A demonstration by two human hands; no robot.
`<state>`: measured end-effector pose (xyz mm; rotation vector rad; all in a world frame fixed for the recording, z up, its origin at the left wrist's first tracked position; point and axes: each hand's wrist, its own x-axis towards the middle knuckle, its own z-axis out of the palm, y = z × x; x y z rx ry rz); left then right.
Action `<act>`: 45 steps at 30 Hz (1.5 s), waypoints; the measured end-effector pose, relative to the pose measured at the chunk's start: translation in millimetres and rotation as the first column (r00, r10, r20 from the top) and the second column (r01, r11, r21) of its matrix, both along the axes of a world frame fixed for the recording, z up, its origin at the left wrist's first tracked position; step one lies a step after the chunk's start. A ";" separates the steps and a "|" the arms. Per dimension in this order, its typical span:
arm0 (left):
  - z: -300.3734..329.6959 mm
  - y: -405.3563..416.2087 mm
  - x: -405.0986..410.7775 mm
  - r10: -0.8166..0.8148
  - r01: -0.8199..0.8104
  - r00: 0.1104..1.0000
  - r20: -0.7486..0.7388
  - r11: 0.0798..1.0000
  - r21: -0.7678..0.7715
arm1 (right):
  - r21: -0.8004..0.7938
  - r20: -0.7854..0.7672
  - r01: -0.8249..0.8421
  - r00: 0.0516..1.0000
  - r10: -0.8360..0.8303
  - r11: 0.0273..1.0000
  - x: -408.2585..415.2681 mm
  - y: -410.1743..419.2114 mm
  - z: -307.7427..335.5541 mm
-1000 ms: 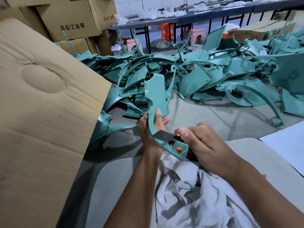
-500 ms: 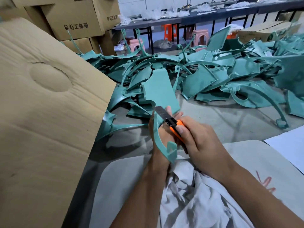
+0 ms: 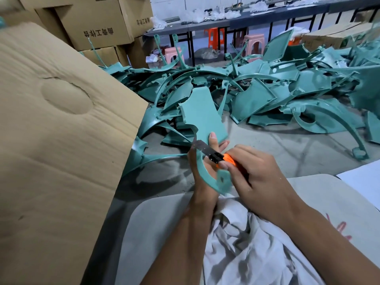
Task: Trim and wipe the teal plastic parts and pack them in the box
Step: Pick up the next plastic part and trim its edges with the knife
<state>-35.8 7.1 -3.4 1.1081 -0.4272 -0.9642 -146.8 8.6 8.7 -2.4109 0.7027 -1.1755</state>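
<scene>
Grey concrete floor [image 3: 287,149], long dark tables [image 3: 257,18], plastic stools [image 3: 255,43].

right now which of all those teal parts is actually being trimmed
The teal part gripped upright in the left hand, with the right hand's orange knife blade on its edge. All the others lie untouched in the pile on the floor.

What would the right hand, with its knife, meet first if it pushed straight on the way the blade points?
Probably the left hand's fingers behind the teal part; the knife blade points at them, though depth is unclear.
</scene>
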 end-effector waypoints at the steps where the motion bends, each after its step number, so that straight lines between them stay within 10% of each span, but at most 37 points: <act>1: 1.2 -1.2 -0.6 -0.004 0.005 0.999 -0.045 1.000 0.022 | 0.012 -0.010 -0.017 1.000 0.017 1.000 0.0 1.5 0.3; 18: 6.0 -14.8 12.0 0.369 -0.384 0.920 -0.134 0.917 -0.106 | 0.102 -0.010 -0.255 0.966 0.257 0.962 -5.0 10.7 10.2; 33: -16.1 -26.1 25.9 0.196 -0.198 0.980 -0.030 0.978 -0.069 | 0.561 0.271 -0.484 0.874 0.404 0.671 -18.5 3.3 2.7; 39: -28.8 -21.2 28.9 0.033 -0.030 0.999 0.027 0.995 -0.098 | 0.300 0.167 -0.138 0.982 0.091 0.944 -2.4 4.1 -3.1; 45: -16.7 -21.7 24.4 0.120 -0.091 0.982 0.144 0.977 -0.193 | 0.073 0.028 -0.065 0.998 0.063 0.995 5.0 4.2 -8.5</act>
